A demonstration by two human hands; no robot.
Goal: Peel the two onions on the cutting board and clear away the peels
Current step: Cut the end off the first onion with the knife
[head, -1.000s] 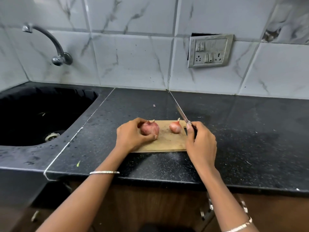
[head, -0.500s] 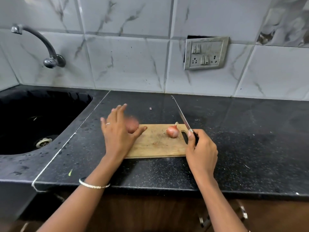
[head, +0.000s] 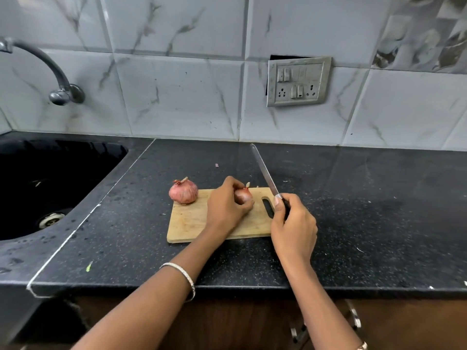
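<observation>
Grey-veined wall tiles (head: 177, 92) rise behind a black speckled tabletop (head: 366, 223), whose left end drops into a dark sink (head: 50, 178). The tap (head: 58, 79) above it is cut off by the picture's left edge. One wooden cutting board (head: 192, 223) lies midway along the tabletop, nearer its front edge than the wall. It carries a pair. The larger onion (head: 183, 192), in papery skin, sits free at the board's far left corner, its side overhanging the edge. The smaller onion (head: 244, 195) is half hidden inside the left hand (head: 225, 210), whose fingers and thumb curl round it beside the board's slot.

The right hand (head: 294, 223) is clenched round one knife (head: 264, 170). Its handle is almost wholly covered and the blade points toward the wall. One bangle (head: 182, 274) circles the left wrist; a second, on the right wrist, is cropped at the bottom edge. Markings on the switch plate (head: 299, 80) are too small to read. Two tiny scraps on the tabletop, one green (head: 89, 266) and one pinkish (head: 216, 165), cannot be identified.
</observation>
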